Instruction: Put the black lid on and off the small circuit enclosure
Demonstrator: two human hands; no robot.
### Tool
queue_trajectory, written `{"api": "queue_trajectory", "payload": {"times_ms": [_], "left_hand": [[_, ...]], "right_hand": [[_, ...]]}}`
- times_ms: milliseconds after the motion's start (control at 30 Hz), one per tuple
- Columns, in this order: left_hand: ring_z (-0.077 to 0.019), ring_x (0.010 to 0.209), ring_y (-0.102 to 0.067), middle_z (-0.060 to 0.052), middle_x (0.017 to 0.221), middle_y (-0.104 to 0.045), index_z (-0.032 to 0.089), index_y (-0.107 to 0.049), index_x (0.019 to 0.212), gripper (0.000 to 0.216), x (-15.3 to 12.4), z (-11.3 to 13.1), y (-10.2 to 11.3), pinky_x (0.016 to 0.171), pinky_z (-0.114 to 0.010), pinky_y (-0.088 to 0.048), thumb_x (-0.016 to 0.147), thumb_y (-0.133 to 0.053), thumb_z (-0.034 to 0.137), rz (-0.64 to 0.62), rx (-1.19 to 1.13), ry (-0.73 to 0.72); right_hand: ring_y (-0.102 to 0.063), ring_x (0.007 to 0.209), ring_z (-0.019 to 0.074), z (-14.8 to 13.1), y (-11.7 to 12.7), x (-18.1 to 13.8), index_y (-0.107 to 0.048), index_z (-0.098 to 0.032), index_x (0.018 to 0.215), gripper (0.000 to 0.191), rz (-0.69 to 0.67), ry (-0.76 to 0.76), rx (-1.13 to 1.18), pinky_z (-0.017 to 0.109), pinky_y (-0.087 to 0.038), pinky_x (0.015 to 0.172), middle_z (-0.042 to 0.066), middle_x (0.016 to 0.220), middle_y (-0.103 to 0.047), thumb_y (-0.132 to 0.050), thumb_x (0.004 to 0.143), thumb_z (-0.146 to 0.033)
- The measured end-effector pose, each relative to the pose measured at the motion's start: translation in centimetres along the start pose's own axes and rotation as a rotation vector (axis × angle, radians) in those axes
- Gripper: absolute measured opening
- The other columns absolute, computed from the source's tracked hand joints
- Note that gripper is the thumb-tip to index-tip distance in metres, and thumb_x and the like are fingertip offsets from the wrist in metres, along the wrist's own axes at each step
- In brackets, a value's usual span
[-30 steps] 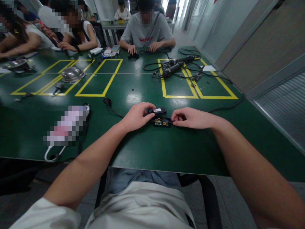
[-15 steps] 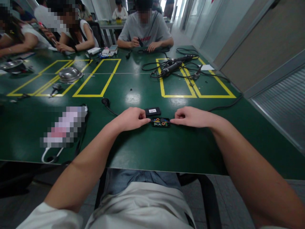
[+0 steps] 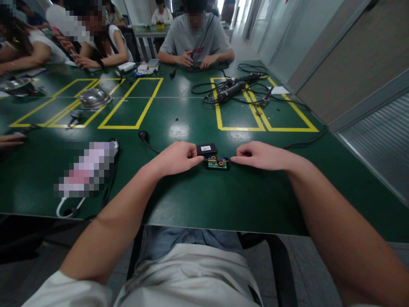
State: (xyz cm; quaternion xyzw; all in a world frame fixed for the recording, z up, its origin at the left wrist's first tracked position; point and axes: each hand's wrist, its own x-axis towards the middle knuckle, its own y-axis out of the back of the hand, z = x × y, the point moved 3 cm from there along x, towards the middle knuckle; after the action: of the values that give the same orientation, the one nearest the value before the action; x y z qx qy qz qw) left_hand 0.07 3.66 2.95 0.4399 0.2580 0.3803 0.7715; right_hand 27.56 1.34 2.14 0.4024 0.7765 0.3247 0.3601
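A small green circuit board (image 3: 217, 163) with copper-ringed coils and coloured wires lies between my hands, in or over a dark half-case whose edges are hard to make out. My left hand (image 3: 180, 158) is closed in a pinch at the board's left end, on a black cord with a round plug (image 3: 143, 135). At the right end, my right hand (image 3: 260, 155) pinches the other black cord (image 3: 305, 143), which runs off to the right behind it. Just behind the board rests a ribbed black cover (image 3: 206, 149) with a white label, close to my left fingertips.
A phone-like object (image 3: 86, 170), blurred out, lies on the green table (image 3: 191, 204) at left. Farther back are a metal bowl (image 3: 95, 99) and tangled cords with black tools (image 3: 231, 91). A person (image 3: 196, 42) works opposite; others sit at left.
The board sits differently, showing more green, and seems raised from the dark case. Both my hands shifted slightly right. Another person's hand has appeared at the left edge.
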Motion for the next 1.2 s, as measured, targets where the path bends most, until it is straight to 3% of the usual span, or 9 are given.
{"api": "queue_trajectory", "payload": {"times_ms": [500,633,733,800,1000,1200], "left_hand": [[-0.0187,0.068,-0.061,-0.001,0.073,-0.068,0.021,-0.067,0.075,0.032,0.2,-0.6,-0.4,0.069,-0.032,-0.041,0.097,-0.074,0.042,-0.038,0.028,-0.029],[-0.0256,0.097,-0.071,-0.009,0.105,-0.076,0.019,-0.080,0.093,0.019,0.3,-0.6,-0.3,0.093,-0.040,-0.055,0.098,-0.075,0.037,0.113,0.076,-0.158],[-0.0304,0.127,-0.070,-0.013,0.136,-0.076,0.021,-0.084,0.124,0.029,0.6,-0.7,-0.6,0.117,-0.050,-0.052,0.106,-0.064,0.030,0.203,0.047,-0.225],[-0.0315,0.135,-0.068,-0.014,0.146,-0.074,0.022,-0.083,0.135,0.035,1.0,-0.8,-1.1,0.122,-0.053,-0.050,0.109,-0.060,0.027,0.187,0.051,-0.233],[-0.0296,0.124,-0.075,-0.010,0.130,-0.084,0.020,-0.084,0.130,0.028,1.5,-1.1,-1.8,0.118,-0.050,-0.054,0.104,-0.072,0.022,0.196,0.047,-0.169],[-0.0285,0.129,-0.071,-0.011,0.137,-0.081,0.023,-0.080,0.137,0.031,0.0,0.6,-1.4,0.118,-0.049,-0.053,0.109,-0.069,0.025,0.223,-0.041,-0.368]], "right_hand": [[-0.050,0.066,0.0183,-0.2,-0.2,0.0,-0.065,-0.024,0.072,0.068,-0.039,-0.042,0.013,0.035,-0.034,0.063,0.000,0.069,-0.058,-0.065,0.085,-0.091],[-0.052,0.067,0.0186,-0.4,-0.3,0.0,-0.067,-0.024,0.079,0.063,-0.018,-0.025,0.020,0.034,-0.035,0.065,0.000,0.069,-0.059,-0.065,0.085,-0.087],[-0.052,0.067,0.0185,-0.4,-0.4,0.1,-0.066,-0.024,0.081,0.059,-0.007,-0.018,0.032,0.034,-0.035,0.065,0.000,0.068,-0.059,-0.065,0.086,-0.083],[-0.051,0.067,0.0184,-0.3,-0.5,0.2,-0.065,-0.024,0.081,0.056,-0.007,-0.025,0.041,0.034,-0.035,0.065,-0.001,0.068,-0.058,-0.066,0.086,-0.080],[-0.052,0.067,0.0184,-0.5,-0.5,0.2,-0.064,-0.025,0.082,0.052,-0.015,-0.008,0.082,0.034,-0.037,0.065,-0.001,0.069,-0.058,-0.070,0.086,-0.076],[-0.052,0.067,0.0178,-0.4,-0.4,0.2,-0.065,-0.024,0.083,0.046,-0.050,-0.002,0.122,0.034,-0.038,0.065,-0.001,0.072,-0.060,-0.076,0.082,-0.069]]}}
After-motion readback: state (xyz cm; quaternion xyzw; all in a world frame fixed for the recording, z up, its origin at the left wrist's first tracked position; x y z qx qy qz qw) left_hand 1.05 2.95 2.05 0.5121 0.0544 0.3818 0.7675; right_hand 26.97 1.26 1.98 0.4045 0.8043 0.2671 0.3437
